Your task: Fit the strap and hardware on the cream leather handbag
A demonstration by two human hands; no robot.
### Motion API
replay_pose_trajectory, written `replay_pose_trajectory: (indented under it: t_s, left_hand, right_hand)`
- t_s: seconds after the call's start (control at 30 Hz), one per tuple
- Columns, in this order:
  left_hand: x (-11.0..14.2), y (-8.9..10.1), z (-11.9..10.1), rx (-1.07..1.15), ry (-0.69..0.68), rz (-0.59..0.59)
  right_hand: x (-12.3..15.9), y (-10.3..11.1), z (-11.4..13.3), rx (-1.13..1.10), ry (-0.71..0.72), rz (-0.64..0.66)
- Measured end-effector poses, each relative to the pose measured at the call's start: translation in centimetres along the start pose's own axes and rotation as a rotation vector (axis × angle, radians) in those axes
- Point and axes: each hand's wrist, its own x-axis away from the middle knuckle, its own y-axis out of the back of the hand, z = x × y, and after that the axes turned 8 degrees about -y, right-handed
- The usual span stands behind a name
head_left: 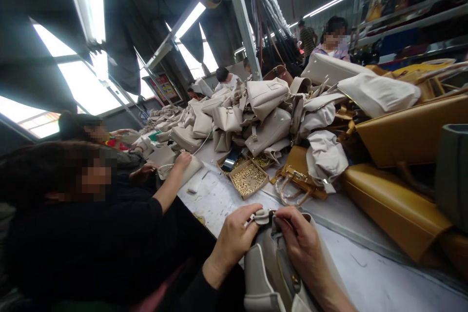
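The left hand (234,234) is pinching a pale tab (262,216) between thumb and fingers at the top of a grey bag (263,268). The right hand (302,236) is bending its fingers in at the same top edge, just beside the tab; its fingertips are partly hiding, so I cannot tell whether they are closing on anything. The bag is standing upright at the near edge of the table (356,258), its zip showing between the hands.

Beyond it, a box (249,179) is holding many small gold studs, and a phone (231,160) is lying just behind. A mustard bag (298,163) is resting to the right of the box. Pale bags (223,119) are piling up farther back. On the left, a co-worker in black (91,248) is reaching one arm to another pale bag (190,171).
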Motion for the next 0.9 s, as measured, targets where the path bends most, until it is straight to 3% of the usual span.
replay_pose_trajectory:
  t_s: [0.13, 0.43, 0.6, 0.77, 0.9]
  left_hand:
    - [0.0, -0.2, 0.0, 0.165, 0.114, 0.028]
    - [0.4, 0.2, 0.3, 0.163, 0.060, 0.095]
    - [0.4, -0.4, 0.4, 0.214, 0.198, -0.062]
    - [-0.4, -1.6, 0.0, 0.406, 0.381, -0.163]
    - [-1.3, -2.6, -0.1, 0.408, 0.428, -0.312]
  right_hand:
    - [0.1, 0.3, -0.3, 0.011, -0.028, 0.016]
    - [0.1, 0.5, -0.1, 0.000, -0.040, 0.012]
    - [0.1, 0.4, -0.2, -0.009, -0.027, 0.045]
    - [0.0, 0.5, -0.2, 0.089, 0.032, 0.108]
    - [-0.1, 0.3, -0.3, 0.171, 0.061, 0.167]
